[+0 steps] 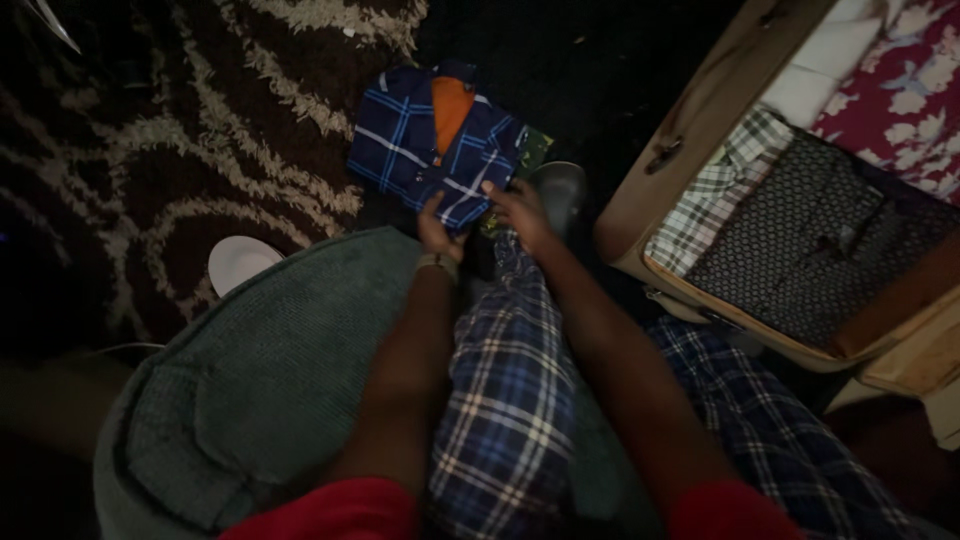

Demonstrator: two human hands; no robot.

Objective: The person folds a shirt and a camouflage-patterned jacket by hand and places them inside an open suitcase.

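While both hands grip its near edge, folded shirt (425, 150) — navy plaid, orange lining — left hand (437, 228) fingers clamped, right hand (520, 208) fingers clamped, patterned rug (150, 150) beneath.

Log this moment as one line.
left hand: on folded blue plaid shirt | right hand: on shirt edge | open suitcase: right

Both bare arms stretched forward and downward, nearly parallel, red sleeves at the shoulders. Left hand (437, 222) lowered with fingers curled, a band around its wrist. Right hand (517, 208) just beside it, palm down, fingers spread and slightly bent. Hands close together, not touching each other.
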